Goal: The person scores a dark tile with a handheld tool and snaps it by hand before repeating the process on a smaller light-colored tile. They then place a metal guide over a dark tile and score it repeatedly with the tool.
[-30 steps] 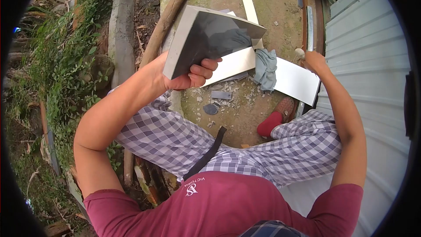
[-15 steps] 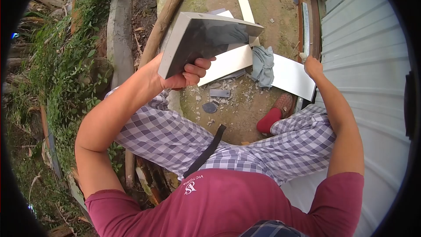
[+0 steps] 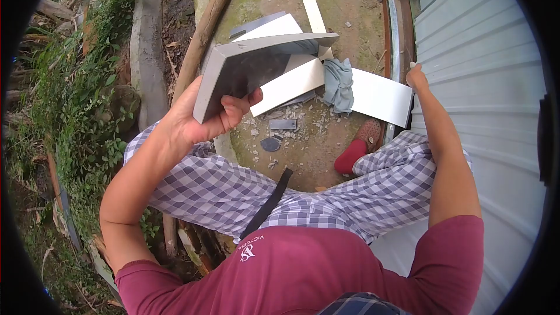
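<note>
Over mossy concrete (image 3: 317, 160), left grip (image 3: 214, 120) curled round glossy dark-grey slab (image 3: 236, 79): holding step; any move calls for steadiness; right grip (image 3: 417, 77) unclear.

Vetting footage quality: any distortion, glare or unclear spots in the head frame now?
Head view: fisheye bend, metal wall curving, black corners; head view: white board bright, dark slab showing reflections; head view: pale bit at the right hand too small to identify.

Slab (image 3: 230, 79): dark grey face, pale grey edges. Cloth (image 3: 338, 86): grey-green. Board (image 3: 382, 98): white. Trousers (image 3: 207, 185): white and grey-blue check. Shirt (image 3: 309, 274): maroon, white print (image 3: 247, 252). Strap (image 3: 269, 204): black. Sock (image 3: 350, 157): red. Wall (image 3: 484, 93): pale blue-grey. Leaves (image 3: 64, 116): green.
</note>
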### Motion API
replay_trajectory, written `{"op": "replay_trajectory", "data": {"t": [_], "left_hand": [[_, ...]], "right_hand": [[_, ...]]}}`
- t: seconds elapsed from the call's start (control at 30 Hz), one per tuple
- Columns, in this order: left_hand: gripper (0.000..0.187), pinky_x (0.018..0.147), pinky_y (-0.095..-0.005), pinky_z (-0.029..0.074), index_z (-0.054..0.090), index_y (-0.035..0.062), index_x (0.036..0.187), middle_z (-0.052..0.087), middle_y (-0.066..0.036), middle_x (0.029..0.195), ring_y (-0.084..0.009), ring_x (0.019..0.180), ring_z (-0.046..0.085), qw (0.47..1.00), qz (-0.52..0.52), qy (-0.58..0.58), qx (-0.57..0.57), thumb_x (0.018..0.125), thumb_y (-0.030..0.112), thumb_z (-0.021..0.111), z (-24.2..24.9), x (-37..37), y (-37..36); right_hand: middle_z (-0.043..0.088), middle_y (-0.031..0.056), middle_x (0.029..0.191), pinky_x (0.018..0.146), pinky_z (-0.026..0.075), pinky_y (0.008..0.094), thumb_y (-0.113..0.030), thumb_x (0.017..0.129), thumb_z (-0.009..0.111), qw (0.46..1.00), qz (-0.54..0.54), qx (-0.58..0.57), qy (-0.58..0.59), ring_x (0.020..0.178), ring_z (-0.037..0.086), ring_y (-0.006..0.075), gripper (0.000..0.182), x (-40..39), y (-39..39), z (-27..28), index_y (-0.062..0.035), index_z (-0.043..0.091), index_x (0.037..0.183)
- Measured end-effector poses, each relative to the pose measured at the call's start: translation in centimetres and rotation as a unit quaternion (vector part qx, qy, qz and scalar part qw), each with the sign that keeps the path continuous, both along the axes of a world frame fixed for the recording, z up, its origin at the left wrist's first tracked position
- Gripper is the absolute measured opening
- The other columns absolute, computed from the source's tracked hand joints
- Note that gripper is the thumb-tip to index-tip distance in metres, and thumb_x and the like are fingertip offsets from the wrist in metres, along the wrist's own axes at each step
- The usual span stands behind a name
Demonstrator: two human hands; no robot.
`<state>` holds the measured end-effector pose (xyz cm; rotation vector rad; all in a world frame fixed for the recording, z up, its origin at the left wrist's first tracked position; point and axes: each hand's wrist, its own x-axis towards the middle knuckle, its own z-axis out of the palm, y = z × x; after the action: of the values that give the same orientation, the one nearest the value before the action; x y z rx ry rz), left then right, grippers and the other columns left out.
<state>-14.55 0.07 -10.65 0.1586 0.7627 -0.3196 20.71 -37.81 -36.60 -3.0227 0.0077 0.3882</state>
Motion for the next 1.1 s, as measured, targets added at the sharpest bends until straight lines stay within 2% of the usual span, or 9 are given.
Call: {"op": "replay_trajectory", "data": {"t": [0.27,0.43,0.57,0.63,0.77,0.9,0.97,1.03,1.1], "left_hand": [[0.036,0.041,-0.0192,0.043,0.034,-0.0045,0.109,0.047,-0.021,0.099,-0.0093,0.052,0.045,0.999,0.026,-0.005,-0.024,0.09,0.024,0.047,1.0,0.9,0.1],[0.039,0.04,-0.0193,0.04,0.035,-0.0045,0.11,0.047,-0.02,0.098,-0.0087,0.05,0.043,0.999,0.008,-0.025,-0.024,0.09,0.027,0.047,1.1,1.1,0.2],[0.042,0.039,-0.0187,0.039,0.035,-0.003,0.114,0.047,-0.019,0.097,-0.0082,0.052,0.043,1.0,-0.01,-0.018,0.009,0.091,0.03,0.047,0.7,0.7,0.2],[0.042,0.04,-0.0184,0.04,0.036,-0.0007,0.117,0.047,-0.018,0.098,-0.008,0.054,0.044,0.995,-0.069,-0.067,-0.019,0.093,0.031,0.046,-0.3,0.4,0.4],[0.038,0.046,-0.0204,0.046,0.049,0.0035,0.11,0.054,-0.012,0.09,-0.009,0.057,0.049,0.98,-0.199,-0.001,0.009,0.094,0.037,0.044,-4.2,-1.1,0.1],[0.052,0.059,-0.0287,0.052,0.055,0.0033,0.111,0.06,-0.01,0.094,-0.0132,0.069,0.058,0.843,-0.376,0.114,0.369,0.092,0.05,0.042,-4.6,-1.9,-3.4],[0.061,0.071,-0.0315,0.05,0.054,-0.004,0.111,0.06,-0.018,0.1,-0.0203,0.086,0.061,0.759,-0.393,0.028,0.519,0.093,0.052,0.038,-6.7,-3.9,-4.6],[0.062,0.074,-0.0357,0.048,0.053,-0.0062,0.107,0.06,-0.022,0.095,-0.0265,0.086,0.062,0.608,-0.46,-0.024,0.646,0.092,0.052,0.037,-8.6,-5.1,-3.9],[0.062,0.075,-0.0392,0.046,0.053,-0.0076,0.101,0.06,-0.026,0.089,-0.0321,0.085,0.062,0.567,-0.457,-0.014,0.685,0.092,0.052,0.037,-11.5,-5.8,-2.2]], "right_hand": [[0.057,0.0289,0.107,0.087,0.043,0.0485,-0.016,0.085,0.041,0.994,-0.06,0.096,0.001,0.101,0.056,0.0426,0.039,2.1,2.1,-1.4,-0.0004,0.034,0.119],[0.058,0.029,0.105,0.086,0.043,0.0495,-0.02,0.084,0.045,0.993,0.008,0.104,-0.058,0.101,0.055,0.0439,0.045,0.8,4.1,1.0,-0.0027,0.032,0.123],[0.057,0.0277,0.108,0.088,0.042,0.0477,-0.027,0.084,0.049,0.995,0.03,0.097,-0.016,0.102,0.054,0.0423,0.047,0.6,4.5,0.9,-0.0034,0.044,0.124],[0.058,0.0261,0.107,0.087,0.043,0.0483,-0.028,0.084,0.049,0.994,0.044,0.101,-0.021,0.102,0.055,0.0414,0.041,-0.2,5.1,1.5,-0.0034,0.048,0.118],[0.06,0.0231,0.106,0.086,0.044,0.0483,-0.029,0.085,0.051,0.993,0.061,0.104,-0.01,0.101,0.056,0.0395,0.037,-1.5,6.2,2.4,-0.0053,0.052,0.113],[0.06,0.0223,0.106,0.086,0.044,0.0478,-0.03,0.085,0.051,0.99,0.083,0.109,-0.016,0.101,0.056,0.0392,0.038,-0.7,6.8,1.4,-0.006,0.052,0.114],[0.06,0.0233,0.106,0.085,0.044,0.0476,-0.029,0.084,0.051,0.988,0.079,0.134,-0.023,0.101,0.056,0.0396,0.039,-0.7,7.1,1.9,-0.0058,0.051,0.115],[0.06,0.0237,0.105,0.085,0.044,0.0476,-0.029,0.084,0.051,0.984,0.099,0.147,-0.027,0.101,0.056,0.04,0.039,0.0,7.2,1.8,-0.006,0.051,0.115],[0.06,0.0241,0.104,0.085,0.044,0.0476,-0.028,0.083,0.051,0.98,0.117,0.16,-0.027,0.1,0.056,0.0404,0.039,0.5,7.4,1.4,-0.0063,0.051,0.116]]}}
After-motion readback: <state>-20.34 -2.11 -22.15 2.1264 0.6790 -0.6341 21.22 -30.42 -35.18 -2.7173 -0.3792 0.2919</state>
